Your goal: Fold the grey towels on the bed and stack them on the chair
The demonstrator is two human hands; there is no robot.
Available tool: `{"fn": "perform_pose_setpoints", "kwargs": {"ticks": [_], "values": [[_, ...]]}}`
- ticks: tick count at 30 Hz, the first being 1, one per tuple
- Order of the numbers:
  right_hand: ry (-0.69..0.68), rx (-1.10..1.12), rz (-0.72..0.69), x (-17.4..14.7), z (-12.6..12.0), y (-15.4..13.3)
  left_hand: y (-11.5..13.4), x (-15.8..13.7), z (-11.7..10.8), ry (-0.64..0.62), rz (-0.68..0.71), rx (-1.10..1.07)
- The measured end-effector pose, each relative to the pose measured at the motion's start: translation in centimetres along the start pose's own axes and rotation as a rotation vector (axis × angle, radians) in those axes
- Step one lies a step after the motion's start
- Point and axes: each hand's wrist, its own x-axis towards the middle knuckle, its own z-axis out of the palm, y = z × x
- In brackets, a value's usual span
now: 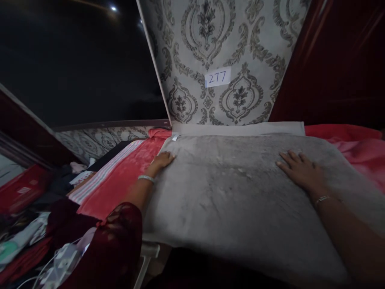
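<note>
A grey plush towel-like cloth (222, 192) lies spread out before me, with a small white tag at its far left corner. My left hand (164, 159) rests at the cloth's left edge, its fingers stretched toward the right. On the right part of the cloth my right hand (300, 170) lies flat with the fingers spread. Neither hand holds anything. Red fabric (120, 176) with a striped border lies under and beside the cloth on the left, and more red fabric (357, 146) shows at the right.
A large dark screen (81, 60) stands at the back left. Patterned wallpaper behind bears a paper marked 277 (217, 77). A power strip with white cables (61, 263), clothes and a red box (25, 186) crowd the left side. A dark red panel (337, 68) rises at the right.
</note>
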Motion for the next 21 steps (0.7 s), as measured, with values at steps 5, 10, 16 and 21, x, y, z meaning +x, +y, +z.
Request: {"fn": "perform_pose_setpoints", "kwargs": {"ticks": [5, 10, 16, 21], "values": [[0.011, -0.018, 0.003, -0.3, -0.2, -0.1, 4.7, -6.8, 3.6, 0.060, 0.333, 0.006], [0.014, -0.064, 0.000, -0.2, 0.0, 0.1, 1.7, -10.7, 6.1, 0.161, 0.342, 0.020], [0.013, -0.072, 0.004, -0.1, 0.6, 0.6, -7.9, -12.5, 5.5, 0.113, -0.023, 0.011], [0.002, -0.049, -0.008, 0.0, 0.7, 0.8, -9.7, -14.5, 5.3, 0.094, -0.090, 0.022]]}}
